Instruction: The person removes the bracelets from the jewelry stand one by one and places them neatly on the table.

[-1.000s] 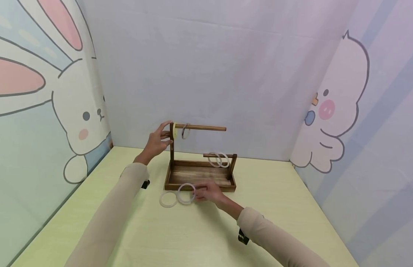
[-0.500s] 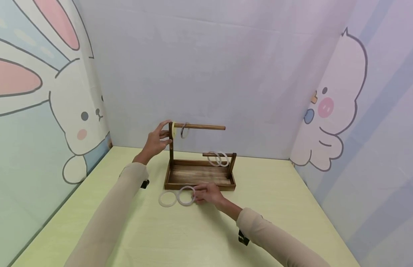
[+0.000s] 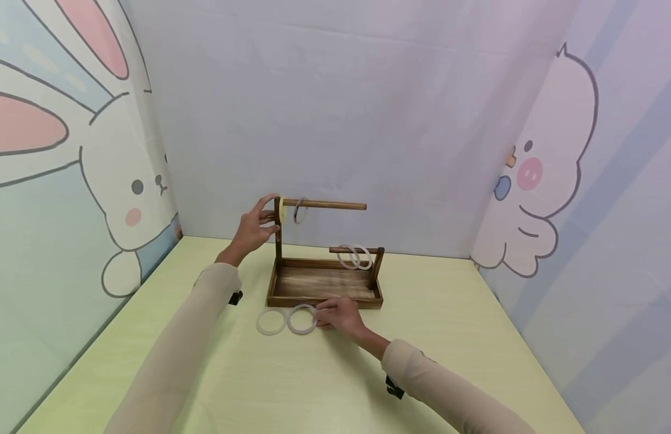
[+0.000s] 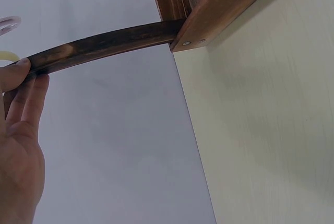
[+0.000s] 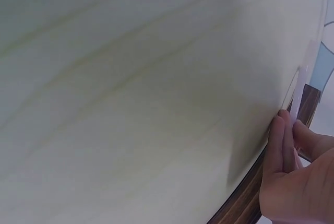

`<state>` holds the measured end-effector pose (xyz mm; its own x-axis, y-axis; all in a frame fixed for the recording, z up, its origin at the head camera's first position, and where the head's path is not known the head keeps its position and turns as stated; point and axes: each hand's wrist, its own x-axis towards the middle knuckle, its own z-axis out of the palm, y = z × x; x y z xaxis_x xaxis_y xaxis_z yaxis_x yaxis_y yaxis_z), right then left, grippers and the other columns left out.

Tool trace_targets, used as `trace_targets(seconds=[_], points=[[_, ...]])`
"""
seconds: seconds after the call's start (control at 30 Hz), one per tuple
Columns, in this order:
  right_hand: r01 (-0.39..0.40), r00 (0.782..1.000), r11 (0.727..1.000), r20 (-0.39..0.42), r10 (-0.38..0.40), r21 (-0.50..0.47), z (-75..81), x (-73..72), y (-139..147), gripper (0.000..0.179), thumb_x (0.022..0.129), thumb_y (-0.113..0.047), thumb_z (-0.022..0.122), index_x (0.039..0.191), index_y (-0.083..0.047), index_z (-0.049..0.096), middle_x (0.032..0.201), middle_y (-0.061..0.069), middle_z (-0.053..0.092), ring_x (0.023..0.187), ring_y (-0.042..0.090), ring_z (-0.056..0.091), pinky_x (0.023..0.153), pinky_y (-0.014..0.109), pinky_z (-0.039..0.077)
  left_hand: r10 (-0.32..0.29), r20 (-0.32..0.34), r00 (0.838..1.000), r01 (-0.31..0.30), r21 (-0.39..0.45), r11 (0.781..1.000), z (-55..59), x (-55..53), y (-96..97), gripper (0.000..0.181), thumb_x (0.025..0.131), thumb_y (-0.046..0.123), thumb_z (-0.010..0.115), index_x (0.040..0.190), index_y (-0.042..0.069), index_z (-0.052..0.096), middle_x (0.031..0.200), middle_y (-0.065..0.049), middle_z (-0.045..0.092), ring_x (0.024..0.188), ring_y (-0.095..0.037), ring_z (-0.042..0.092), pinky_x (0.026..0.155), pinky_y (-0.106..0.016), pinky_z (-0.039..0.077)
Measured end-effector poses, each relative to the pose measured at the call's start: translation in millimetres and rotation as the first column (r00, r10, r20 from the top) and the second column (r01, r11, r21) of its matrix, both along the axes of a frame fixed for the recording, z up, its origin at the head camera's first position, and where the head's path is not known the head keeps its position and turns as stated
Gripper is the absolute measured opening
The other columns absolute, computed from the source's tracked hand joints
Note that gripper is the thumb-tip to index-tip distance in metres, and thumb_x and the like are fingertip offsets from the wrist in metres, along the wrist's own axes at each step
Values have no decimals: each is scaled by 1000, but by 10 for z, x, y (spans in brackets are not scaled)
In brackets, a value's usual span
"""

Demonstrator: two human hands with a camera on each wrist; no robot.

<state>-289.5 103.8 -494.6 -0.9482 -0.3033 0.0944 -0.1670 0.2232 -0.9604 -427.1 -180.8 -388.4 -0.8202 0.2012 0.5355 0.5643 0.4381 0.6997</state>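
Observation:
My left hand (image 3: 252, 232) grips the tall post (image 4: 104, 46) of a dark wooden bangle stand, thumb on one side and fingers on the other in the left wrist view. A yellow bangle (image 3: 283, 211) hangs on the top bar against the post, near my fingertips, with a shiny bangle (image 3: 295, 215) just right of it. In front of the tray, my right hand (image 3: 341, 314) pinches the right edge of a pale lilac bangle (image 3: 302, 332) low at the table. Beside it on the left lies a whitish bangle (image 3: 270, 333). My fingers hide part of the lilac one's rim.
The stand's tray (image 3: 324, 302) sits on the pale yellow table (image 3: 292, 386). Two pale bangles (image 3: 364, 267) hang from the lower bar (image 3: 335, 250) on the right. Cloth walls with cartoon animals enclose the back and sides.
My right hand has lowered the lilac bangle, which was tilted up against the tray's front, down beside the whitish one. My left hand has stayed on the post.

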Motion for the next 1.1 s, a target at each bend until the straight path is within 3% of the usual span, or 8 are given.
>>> trace_targets(seconds=[0.23, 0.5, 0.67, 0.8, 1.1], points=[[48, 999, 999, 3, -48, 6, -25, 1, 0, 21, 93, 5, 74, 110, 17, 72, 90, 30, 75, 80, 45, 76, 69, 43, 65, 4, 3, 1000, -4, -6, 1000, -3, 14, -2, 90, 92, -9, 73, 162, 32, 34, 137, -25, 64, 124, -39, 65, 98, -55, 56], [30, 998, 999, 62, -29, -12, -48, -36, 50, 23, 93, 1, 76, 111, 15, 73, 94, 27, 76, 84, 37, 78, 71, 39, 65, 14, 3, 1000, -14, -1, 1000, 26, 17, 4, 86, 91, -10, 74, 161, 24, 36, 136, -24, 65, 123, -38, 66, 97, -55, 56], [-12, 993, 999, 120, 17, -41, -48, -60, 98, 25, 93, 2, 75, 115, 16, 71, 102, 28, 75, 93, 38, 77, 77, 41, 64, 20, -1, 1000, -20, 4, 1000, 19, 2, -6, 88, 91, -10, 74, 160, 30, 38, 135, -23, 66, 122, -36, 67, 97, -54, 57], [-25, 992, 998, 119, 31, -55, -55, -69, 113, 27, 93, 3, 75, 115, 17, 70, 104, 30, 74, 96, 41, 76, 79, 44, 64, 22, -12, 1000, -22, 4, 1000, 12, -9, -7, 89, 91, -9, 75, 160, 33, 38, 134, -22, 67, 122, -36, 67, 98, -54, 57], [-12, 994, 999, 108, 16, -42, -111, -74, 126, 26, 93, 4, 74, 116, 17, 70, 104, 30, 74, 96, 42, 75, 80, 47, 64, 22, 9, 1000, -22, 14, 1000, 0, 3, 12, 86, 91, -9, 74, 160, 27, 38, 134, -24, 66, 122, -37, 67, 97, -55, 56]])
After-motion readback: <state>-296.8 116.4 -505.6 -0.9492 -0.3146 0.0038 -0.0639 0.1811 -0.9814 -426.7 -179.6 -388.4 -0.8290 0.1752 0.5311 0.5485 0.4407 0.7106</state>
